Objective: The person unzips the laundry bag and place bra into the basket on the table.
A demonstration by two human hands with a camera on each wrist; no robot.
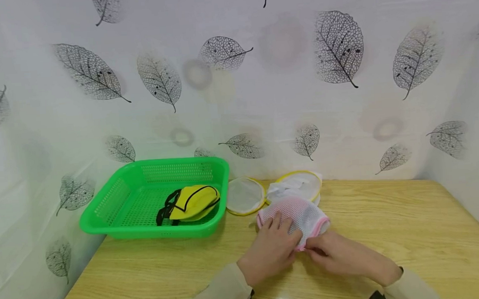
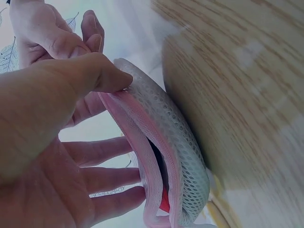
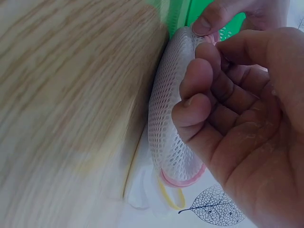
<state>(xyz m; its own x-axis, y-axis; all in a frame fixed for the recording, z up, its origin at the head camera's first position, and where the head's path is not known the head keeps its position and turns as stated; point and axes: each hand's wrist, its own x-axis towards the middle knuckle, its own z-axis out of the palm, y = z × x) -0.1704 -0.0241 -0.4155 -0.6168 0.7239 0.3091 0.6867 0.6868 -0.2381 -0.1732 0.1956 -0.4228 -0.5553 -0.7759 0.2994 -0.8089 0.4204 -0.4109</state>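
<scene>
A white mesh laundry bag point(image 1: 299, 214) with pink trim is held above the table by both hands. My left hand point(image 1: 270, 248) grips it, fingers spread over the top and thumb at the near edge. With bent thumb and forefinger, my right hand point(image 1: 336, 252) pinches the pink edge close to the left thumb; the exact bit pinched is hidden by the fingers. In the left wrist view the zip opening point(image 2: 154, 156) gapes between two pink bands, and something dark and red shows inside. The right wrist view has the bag's rounded mesh side point(image 3: 164, 104) near the tabletop.
A green plastic basket point(image 1: 146, 234) stands at the left, holding a folded yellow item point(image 1: 195, 202) with black trim and straps. Behind the bag lie a round yellow-rimmed mesh piece point(image 1: 244, 196) and another yellow-rimmed one point(image 1: 303, 184) with white material. A leaf-patterned curtain point(image 1: 253, 98) backs the wooden table point(image 1: 392, 222).
</scene>
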